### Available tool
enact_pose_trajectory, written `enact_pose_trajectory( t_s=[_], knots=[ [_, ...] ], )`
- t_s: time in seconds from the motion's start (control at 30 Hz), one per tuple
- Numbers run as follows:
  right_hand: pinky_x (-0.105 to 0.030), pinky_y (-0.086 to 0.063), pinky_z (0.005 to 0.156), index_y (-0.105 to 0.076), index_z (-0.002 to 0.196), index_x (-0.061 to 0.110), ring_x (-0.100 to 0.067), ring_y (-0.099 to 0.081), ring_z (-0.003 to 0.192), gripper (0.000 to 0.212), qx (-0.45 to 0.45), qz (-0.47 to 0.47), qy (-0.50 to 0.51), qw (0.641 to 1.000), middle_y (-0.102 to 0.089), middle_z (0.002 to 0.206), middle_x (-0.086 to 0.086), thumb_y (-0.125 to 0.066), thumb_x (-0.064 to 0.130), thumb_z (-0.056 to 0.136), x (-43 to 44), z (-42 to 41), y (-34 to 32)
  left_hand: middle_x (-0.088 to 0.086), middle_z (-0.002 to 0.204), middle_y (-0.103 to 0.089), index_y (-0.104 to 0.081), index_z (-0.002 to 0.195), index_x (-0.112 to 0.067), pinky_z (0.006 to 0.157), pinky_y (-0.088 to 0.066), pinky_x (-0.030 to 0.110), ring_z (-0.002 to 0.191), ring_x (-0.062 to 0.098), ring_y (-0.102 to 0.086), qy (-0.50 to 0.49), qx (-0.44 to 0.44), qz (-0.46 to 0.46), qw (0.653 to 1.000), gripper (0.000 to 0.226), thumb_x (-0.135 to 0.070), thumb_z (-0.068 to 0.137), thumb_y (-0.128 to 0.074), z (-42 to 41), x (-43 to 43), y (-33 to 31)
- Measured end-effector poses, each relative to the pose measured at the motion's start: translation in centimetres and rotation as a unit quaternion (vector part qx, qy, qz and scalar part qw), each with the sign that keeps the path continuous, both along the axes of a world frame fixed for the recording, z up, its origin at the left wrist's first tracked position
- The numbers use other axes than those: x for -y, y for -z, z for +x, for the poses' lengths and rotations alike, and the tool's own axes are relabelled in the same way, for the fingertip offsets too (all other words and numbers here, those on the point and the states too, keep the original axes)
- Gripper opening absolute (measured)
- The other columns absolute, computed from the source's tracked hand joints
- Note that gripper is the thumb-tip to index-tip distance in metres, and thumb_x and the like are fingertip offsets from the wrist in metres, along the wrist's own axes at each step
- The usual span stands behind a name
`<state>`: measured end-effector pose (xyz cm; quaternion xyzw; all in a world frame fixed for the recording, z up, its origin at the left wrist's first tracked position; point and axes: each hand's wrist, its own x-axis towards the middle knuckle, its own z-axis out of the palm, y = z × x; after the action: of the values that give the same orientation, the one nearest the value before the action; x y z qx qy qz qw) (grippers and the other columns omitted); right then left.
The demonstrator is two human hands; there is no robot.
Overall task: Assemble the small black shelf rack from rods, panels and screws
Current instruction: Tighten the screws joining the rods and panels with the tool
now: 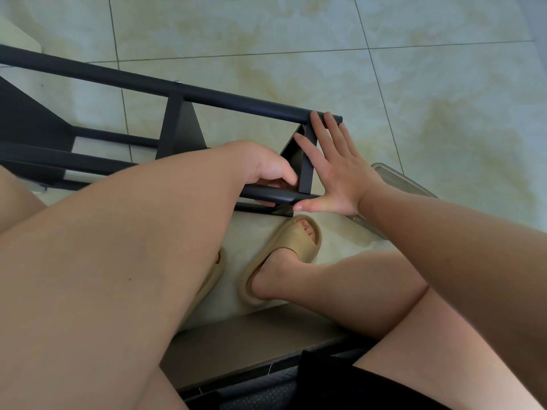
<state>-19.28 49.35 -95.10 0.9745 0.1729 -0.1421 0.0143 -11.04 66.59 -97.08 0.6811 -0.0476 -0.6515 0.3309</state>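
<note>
I am sitting above the black shelf rack (pixel 177 125), which is lying on its side on the tiled floor (pixel 414 84) just ahead of my feet. I am counting three panels: one at the far left (pixel 29 122), a middle panel (pixel 180 131) and an end panel (pixel 305 164) between my two hands. Four stretches of rod are showing: the top rod (pixel 236 100), the near rod (pixel 284 195), a thinner one under it (pixel 260 209) and one further back (pixel 115 139). One small screw (pixel 178 81) is sitting in the top rod. My left hand (pixel 266 170) is curling its fingers round the near rod, gripping it beside the end panel. My right hand (pixel 334 170) is spread flat with straight fingers, fingertips touching the end of the top rod, thumb lying along the tip of the near rod, and is grasping nothing. One clear plastic container (pixel 393 177) is lying behind my right wrist. I am wearing two beige slippers, the right one (pixel 284 255) in full view and the left one (pixel 213 279) mostly hidden by my arm.
</note>
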Motion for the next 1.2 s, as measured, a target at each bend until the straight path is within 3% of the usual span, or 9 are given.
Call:
enact_pose_trajectory(
  t_s=[0.2,0.27,0.43,0.57,0.67,0.77,0.93,1.03,1.2],
  knots=[
    [-0.055,0.004,0.125,-0.004,0.163,0.017,-0.041,0.015,0.154,0.127,-0.002,0.001,0.001,1.0,0.014,0.167,-0.021,-0.032,0.098,0.07,-0.02,0.01,0.01,0.017,0.121,-0.068,-0.067,0.121,-0.002,0.108,-0.043,0.046,0.105,0.029,-0.064,0.018,0.047,0.011,0.999,0.033,-0.019,0.092,-0.061,-0.11,-0.03,0.02],
    [-0.055,0.004,0.125,-0.004,0.163,0.016,-0.041,0.014,0.154,0.126,0.001,0.001,0.0,1.0,0.014,0.167,-0.021,-0.032,0.097,0.07,-0.02,0.0,0.04,0.014,0.122,-0.068,-0.067,0.121,-0.005,0.107,-0.043,0.044,0.112,0.029,-0.063,0.008,0.035,0.002,0.999,0.031,-0.016,0.094,-0.059,0.01,-0.24,0.08],
    [-0.056,0.003,0.125,-0.005,0.162,0.016,-0.041,0.014,0.154,0.126,0.001,0.0,0.0,1.0,0.013,0.167,-0.021,-0.032,0.098,0.07,0.01,-0.04,0.06,0.01,0.081,-0.072,-0.073,0.089,-0.008,0.07,-0.058,0.032,0.067,0.02,-0.069,-0.026,-0.013,-0.002,1.0,0.014,-0.017,0.092,-0.061,-0.09,0.04,0.16],
    [-0.056,0.002,0.125,-0.005,0.162,0.017,-0.041,0.014,0.154,0.126,0.001,0.004,0.001,1.0,0.013,0.167,-0.021,-0.032,0.098,0.07,0.02,-0.03,0.08,0.011,0.083,-0.071,-0.069,0.098,-0.004,0.061,-0.055,0.028,0.064,0.02,-0.067,0.005,0.018,0.021,1.0,0.016,-0.017,0.093,-0.059,-0.16,0.33,0.25],
    [-0.057,0.002,0.125,-0.006,0.162,0.017,-0.041,0.014,0.154,0.126,0.003,0.006,0.002,1.0,0.013,0.167,-0.021,-0.033,0.098,0.07,0.03,-0.03,0.11,0.019,0.106,-0.07,-0.069,0.11,-0.004,0.075,-0.055,0.033,0.083,0.026,-0.067,0.009,0.014,0.005,1.0,0.022,-0.015,0.094,-0.058,-0.05,0.07,0.08],
    [-0.057,0.001,0.125,-0.006,0.163,0.017,-0.041,0.014,0.154,0.126,0.003,0.003,0.001,1.0,0.013,0.167,-0.021,-0.033,0.098,0.07,0.0,-0.06,0.12,0.015,0.114,-0.071,-0.073,0.102,-0.012,0.093,-0.051,0.038,0.1,0.029,-0.066,-0.002,-0.009,-0.018,1.0,0.018,-0.014,0.094,-0.057,0.08,-0.37,-0.05],
    [-0.057,0.002,0.125,-0.006,0.162,0.016,-0.041,0.014,0.154,0.126,0.003,0.003,0.001,1.0,0.013,0.167,-0.021,-0.032,0.098,0.07,0.06,-0.04,0.02,0.009,0.079,-0.071,-0.071,0.088,-0.009,0.076,-0.058,0.035,0.073,0.023,-0.067,-0.026,-0.011,0.001,1.0,0.013,-0.016,0.091,-0.061,-0.2,0.04,0.1],
    [-0.056,0.002,0.125,-0.007,0.162,0.017,-0.041,0.014,0.154,0.126,0.003,0.005,0.002,1.0,0.013,0.167,-0.021,-0.034,0.097,0.07,0.06,-0.01,0.09,0.014,0.086,-0.07,-0.069,0.101,-0.003,0.073,-0.055,0.033,0.072,0.025,-0.065,-0.002,0.011,0.009,1.0,0.018,-0.015,0.092,-0.059,-0.26,0.22,0.02],
    [-0.057,0.001,0.125,-0.007,0.162,0.017,-0.04,0.014,0.154,0.126,0.006,0.009,0.002,1.0,0.013,0.167,-0.02,-0.035,0.098,0.07,0.08,-0.02,0.2,0.018,0.123,-0.067,-0.067,0.121,-0.004,0.107,-0.044,0.044,0.11,0.032,-0.064,0.01,0.031,-0.001,0.999,0.03,-0.014,0.094,-0.058,-0.11,-0.12,-0.11]
  ],
)
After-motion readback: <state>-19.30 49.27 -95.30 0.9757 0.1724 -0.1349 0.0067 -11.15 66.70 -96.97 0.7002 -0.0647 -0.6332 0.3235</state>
